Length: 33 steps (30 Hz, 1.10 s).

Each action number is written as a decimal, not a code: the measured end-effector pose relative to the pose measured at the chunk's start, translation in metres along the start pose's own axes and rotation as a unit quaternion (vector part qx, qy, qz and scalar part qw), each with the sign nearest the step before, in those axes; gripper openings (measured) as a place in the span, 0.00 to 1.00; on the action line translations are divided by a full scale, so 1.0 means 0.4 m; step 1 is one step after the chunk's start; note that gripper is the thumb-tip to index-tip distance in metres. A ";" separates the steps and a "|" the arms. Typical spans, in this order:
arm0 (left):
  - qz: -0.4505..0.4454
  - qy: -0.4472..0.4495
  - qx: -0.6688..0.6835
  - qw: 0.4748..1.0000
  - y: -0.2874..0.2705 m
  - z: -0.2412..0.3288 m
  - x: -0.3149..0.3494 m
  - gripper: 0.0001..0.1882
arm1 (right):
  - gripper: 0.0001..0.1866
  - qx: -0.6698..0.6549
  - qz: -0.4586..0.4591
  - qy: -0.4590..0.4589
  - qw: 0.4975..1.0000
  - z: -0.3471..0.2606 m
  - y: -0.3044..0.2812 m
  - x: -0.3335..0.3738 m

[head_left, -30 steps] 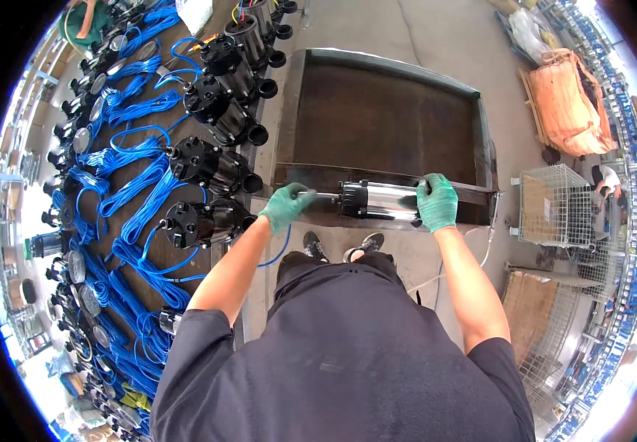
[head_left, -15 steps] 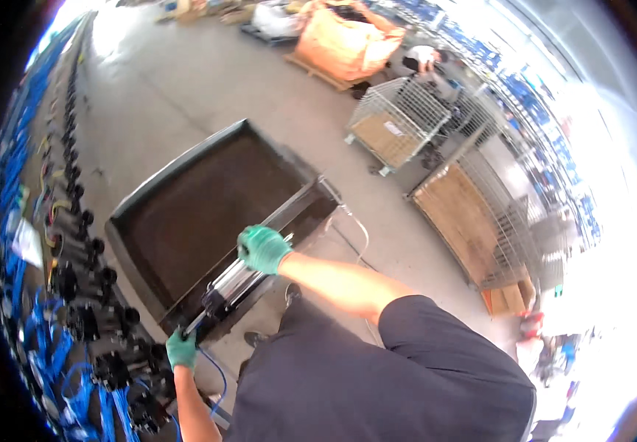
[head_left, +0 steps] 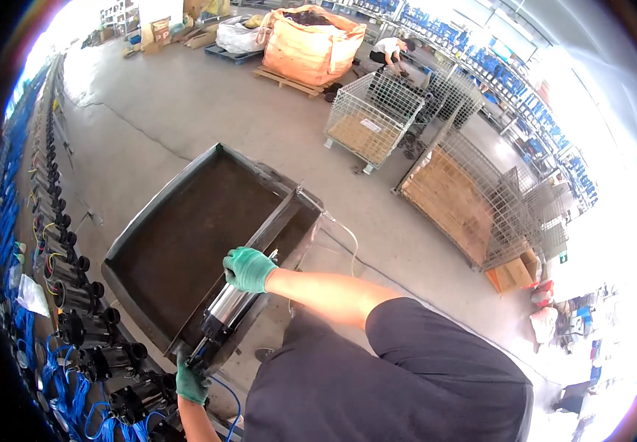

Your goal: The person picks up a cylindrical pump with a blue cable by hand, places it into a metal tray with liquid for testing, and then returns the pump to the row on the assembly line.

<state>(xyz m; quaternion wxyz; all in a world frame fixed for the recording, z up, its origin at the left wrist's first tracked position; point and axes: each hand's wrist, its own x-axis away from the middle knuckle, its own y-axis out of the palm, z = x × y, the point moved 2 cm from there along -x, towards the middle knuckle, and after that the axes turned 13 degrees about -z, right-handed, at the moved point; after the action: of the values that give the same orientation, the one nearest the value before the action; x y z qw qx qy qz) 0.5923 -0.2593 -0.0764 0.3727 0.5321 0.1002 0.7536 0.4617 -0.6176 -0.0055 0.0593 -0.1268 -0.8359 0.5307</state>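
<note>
A long silver cylinder with a black lower section (head_left: 224, 303) lies slantwise along the near side of a dark, shallow metal trough (head_left: 186, 214). My right hand (head_left: 249, 269), in a green glove, is closed over its upper end. At the lower end, my left hand (head_left: 191, 381), gloved alike, has its fingers curled round the narrow black end piece; part of the grip is hidden. A blue cable (head_left: 231, 398) runs out beside my left hand. Across the trough goes a metal divider bar (head_left: 273, 219), and a pale hose (head_left: 344, 230) is joined to its far end.
On my left runs a long row of black cylindrical units (head_left: 112, 361) with blue cables. Wire-mesh cages (head_left: 373, 121) and a board-floored mesh cage (head_left: 447, 202) stand to the right. Farther off are a large orange sack (head_left: 311, 48) on a pallet and a crouching person (head_left: 390, 53).
The view has tilted up, showing more of the far floor. Both hands keep hold of the cylinder, which stays at the trough's near side.
</note>
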 end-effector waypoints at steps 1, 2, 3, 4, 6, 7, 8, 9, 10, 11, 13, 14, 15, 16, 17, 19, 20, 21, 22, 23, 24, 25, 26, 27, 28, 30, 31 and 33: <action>-0.004 -0.003 0.026 1.000 -0.030 -0.011 -0.007 0.23 | 0.09 -0.005 0.003 -0.008 1.000 -0.005 0.003 -0.004; -0.004 -0.004 0.025 1.000 -0.042 -0.022 -0.016 0.23 | 0.09 -0.010 0.006 -0.012 1.000 -0.003 0.004 -0.005; -0.043 0.080 -0.022 0.996 -0.050 -0.024 -0.023 0.18 | 0.09 -0.010 0.007 -0.011 1.000 0.000 0.004 -0.004; -0.078 0.166 -0.067 0.981 -0.062 -0.029 -0.022 0.15 | 0.09 -0.010 0.007 -0.012 1.000 -0.004 0.005 -0.006; -0.052 0.207 -0.142 0.967 -0.131 -0.045 -0.042 0.13 | 0.09 -0.011 0.006 -0.013 1.000 -0.011 0.002 -0.005; -0.031 0.245 -0.217 0.944 -0.132 -0.040 -0.044 0.15 | 0.09 -0.006 0.003 -0.010 1.000 -0.009 0.001 -0.005; 0.004 0.269 -0.248 0.931 -0.135 -0.043 -0.043 0.17 | 0.09 -0.001 0.000 -0.008 1.000 -0.008 0.000 -0.005; 0.004 0.269 -0.248 0.930 -0.140 -0.044 -0.039 0.17 | 0.09 -0.002 0.000 -0.008 1.000 -0.010 0.000 -0.007; 0.005 0.225 -0.236 0.945 -0.083 -0.027 -0.028 0.17 | 0.09 -0.004 0.002 0.002 1.000 0.004 0.001 0.001; 0.013 0.185 -0.222 0.957 -0.056 -0.020 -0.011 0.17 | 0.09 -0.007 0.003 0.005 1.000 0.005 0.001 0.001; -0.023 0.127 -0.220 0.967 -0.080 0.008 -0.019 0.15 | 0.09 -0.011 0.001 -0.001 1.000 0.001 0.001 -0.002; -0.059 0.069 -0.218 0.972 -0.089 0.014 -0.018 0.14 | 0.09 -0.013 0.000 -0.006 1.000 -0.003 0.002 -0.004; -0.058 0.070 -0.217 0.972 -0.097 0.022 -0.020 0.14 | 0.09 -0.014 -0.001 -0.008 1.000 -0.005 0.001 -0.002; -0.054 0.051 -0.262 0.962 -0.076 0.040 -0.016 0.13 | 0.09 -0.017 0.002 -0.001 1.000 -0.002 -0.004 0.002; -0.050 0.032 -0.307 0.950 -0.066 0.049 -0.015 0.13 | 0.09 -0.019 0.006 0.005 1.000 0.001 -0.011 0.006; -0.034 0.039 -0.335 0.941 -0.103 0.040 -0.046 0.12 | 0.08 -0.010 -0.003 0.004 1.000 0.004 -0.005 0.002; -0.011 0.078 -0.408 0.909 -0.143 0.024 -0.068 0.13 | 0.08 -0.014 -0.006 -0.003 1.000 -0.005 -0.006 -0.006; 0.015 0.114 -0.478 0.871 -0.188 0.001 -0.085 0.13 | 0.08 -0.020 -0.010 -0.012 1.000 -0.020 -0.003 -0.011; 0.122 0.161 -0.557 0.805 -0.232 -0.021 -0.100 0.16 | 0.09 -0.024 -0.007 -0.016 1.000 -0.036 0.000 -0.018; 0.119 0.162 -0.557 0.806 -0.182 -0.024 -0.098 0.16 | 0.09 -0.024 -0.001 -0.005 1.000 -0.018 -0.003 -0.010; 0.195 0.193 -0.670 0.689 -0.124 -0.036 -0.086 0.13 | 0.09 -0.014 -0.004 0.012 1.000 0.001 -0.007 0.002; 0.275 0.217 -0.759 0.549 -0.088 -0.034 -0.054 0.11 | 0.09 -0.004 -0.013 0.005 1.000 -0.005 -0.009 0.002; 0.284 0.195 -0.756 0.556 -0.107 -0.037 -0.062 0.21 | 0.09 -0.010 -0.013 0.008 1.000 -0.012 -0.010 0.000; 0.292 0.196 -0.753 0.557 -0.108 -0.020 -0.050 0.21 | 0.08 -0.015 -0.012 0.010 1.000 -0.019 -0.011 -0.003; 0.204 0.126 -0.602 0.762 -0.104 -0.004 -0.039 0.24 | 0.09 -0.011 -0.006 0.006 1.000 -0.026 -0.011 -0.005; 0.072 0.011 -0.308 0.949 -0.044 0.032 -0.003 0.27 | 0.10 0.002 -0.007 0.011 1.000 -0.005 -0.001 -0.005; 0.076 0.015 -0.303 0.950 -0.037 0.032 0.002 0.27 | 0.10 0.006 -0.012 0.012 1.000 -0.006 -0.002 -0.002; 0.061 -0.038 -0.087 0.994 -0.033 0.021 0.005 0.22 | 0.10 0.009 -0.015 0.007 1.000 -0.003 -0.005 0.000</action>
<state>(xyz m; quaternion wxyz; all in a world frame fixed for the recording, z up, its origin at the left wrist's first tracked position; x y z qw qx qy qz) 0.6055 -0.2507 -0.0786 0.3747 0.5310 -0.0124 0.7599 0.4617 -0.6173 -0.0032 0.0741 -0.1178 -0.8323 0.5365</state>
